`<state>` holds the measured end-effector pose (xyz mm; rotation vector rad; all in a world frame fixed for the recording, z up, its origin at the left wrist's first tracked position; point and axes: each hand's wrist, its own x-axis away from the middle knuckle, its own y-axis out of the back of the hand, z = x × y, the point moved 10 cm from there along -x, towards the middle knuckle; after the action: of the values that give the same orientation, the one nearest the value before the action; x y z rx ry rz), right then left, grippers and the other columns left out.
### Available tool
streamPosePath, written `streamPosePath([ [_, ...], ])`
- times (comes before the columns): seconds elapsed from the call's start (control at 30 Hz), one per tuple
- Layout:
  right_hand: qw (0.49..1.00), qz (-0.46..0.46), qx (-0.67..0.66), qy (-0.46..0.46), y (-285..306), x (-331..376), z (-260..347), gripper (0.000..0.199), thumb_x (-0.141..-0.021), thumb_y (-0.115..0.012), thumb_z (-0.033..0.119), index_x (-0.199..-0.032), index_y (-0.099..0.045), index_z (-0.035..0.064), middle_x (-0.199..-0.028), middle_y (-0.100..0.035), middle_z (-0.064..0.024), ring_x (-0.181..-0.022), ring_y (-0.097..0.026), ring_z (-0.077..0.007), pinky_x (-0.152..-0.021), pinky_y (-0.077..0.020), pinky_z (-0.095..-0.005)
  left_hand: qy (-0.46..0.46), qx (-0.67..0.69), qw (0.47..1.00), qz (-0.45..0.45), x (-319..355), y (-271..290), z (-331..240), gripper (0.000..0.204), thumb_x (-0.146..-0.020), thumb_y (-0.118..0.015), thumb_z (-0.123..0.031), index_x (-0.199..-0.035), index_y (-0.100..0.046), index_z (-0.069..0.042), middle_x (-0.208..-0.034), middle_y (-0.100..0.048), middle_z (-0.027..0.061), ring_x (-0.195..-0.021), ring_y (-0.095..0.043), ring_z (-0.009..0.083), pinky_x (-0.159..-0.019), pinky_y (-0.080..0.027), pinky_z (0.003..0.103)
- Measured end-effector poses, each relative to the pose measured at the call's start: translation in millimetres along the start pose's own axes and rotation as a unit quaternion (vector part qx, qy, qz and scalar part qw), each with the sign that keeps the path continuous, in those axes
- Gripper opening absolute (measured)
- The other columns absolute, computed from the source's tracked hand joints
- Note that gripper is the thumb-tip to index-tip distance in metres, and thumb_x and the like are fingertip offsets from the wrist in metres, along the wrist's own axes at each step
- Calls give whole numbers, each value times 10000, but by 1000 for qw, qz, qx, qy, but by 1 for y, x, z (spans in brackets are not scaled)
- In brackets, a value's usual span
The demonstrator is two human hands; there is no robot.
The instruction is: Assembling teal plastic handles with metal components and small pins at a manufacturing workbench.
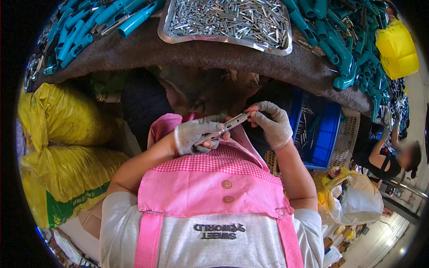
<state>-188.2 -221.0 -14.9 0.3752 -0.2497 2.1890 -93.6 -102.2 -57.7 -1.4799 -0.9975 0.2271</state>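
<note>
Both my hands wear grey gloves with bare fingertips and meet in front of the pink apron (196, 178). My left hand (196, 134) is closed around a slim silver metal piece (234, 122), long and slotted, with holes along it. The piece slants up to the right. At its upper right end my right hand (273, 125) pinches with thumb and fingers. Whether a small part sits between those fingertips is too small to tell.
Ahead, a metal tray (228, 22) full of small pins stands on a brown cloth-covered bench (134, 53). Teal plastic parts (80, 31) are heaped on both sides. Yellow sacks (67, 116) lie left; a blue crate (326, 138) stands right. Another person (389, 156) works far right.
</note>
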Motion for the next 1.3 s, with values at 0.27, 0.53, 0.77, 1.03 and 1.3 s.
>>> streamPosePath([
  [0.27, 982, 29, -178, -48, -10, 3, -27, 146, -849, -620, 77, -986, -649, 34, -910, -644, -52, -794, -595, -126, -684, -474, -229, 27, -13, 999, -28, -2, 5, 2, 335, -929, -494, -193, -1251, -454, -108, -938, -571, 82, -542, -445, 71, -380, -292, 161],
  [0.53, 987, -51, -151, -32, -30, 8, -7, 263, -857, -597, 18, -1116, -584, -22, -928, -642, -72, -843, -593, -130, -765, -479, -243, -64, -19, 997, -39, 4, -3, -19, 303, -917, -511, -144, -1217, -479, -130, -937, -591, 89, -552, -490, 101, -398, -317, 163],
  [0.77, 990, 102, 90, 37, -61, -27, 66, 277, -868, -599, 75, -1136, -577, 8, -936, -641, -31, -791, -581, -73, -690, -470, -215, -153, 9, 985, -84, 45, -6, -51, 386, -891, -515, -92, -1262, -408, -98, -958, -586, 110, -557, -460, 100, -413, -293, 174],
  [1.03, 868, -5, 375, 327, -91, -116, 232, 187, -835, -618, 156, -948, -643, 9, -787, -646, -66, -712, -559, -82, -674, -459, -252, -301, 89, 942, -118, 94, -2, -94, 331, -885, -468, -85, -1211, -436, -130, -967, -567, 72, -627, -466, 104, -470, -329, 204],
  [1.3, 668, -176, 658, 299, -141, -277, 268, 393, -757, -648, 355, -1069, -573, 130, -1024, -624, -144, -936, -601, -318, -795, -487, -411, -335, 99, 935, -69, 114, 9, -94, 350, -893, -438, -90, -1243, -425, -94, -933, -593, 90, -570, -426, 92, -431, -308, 184],
])
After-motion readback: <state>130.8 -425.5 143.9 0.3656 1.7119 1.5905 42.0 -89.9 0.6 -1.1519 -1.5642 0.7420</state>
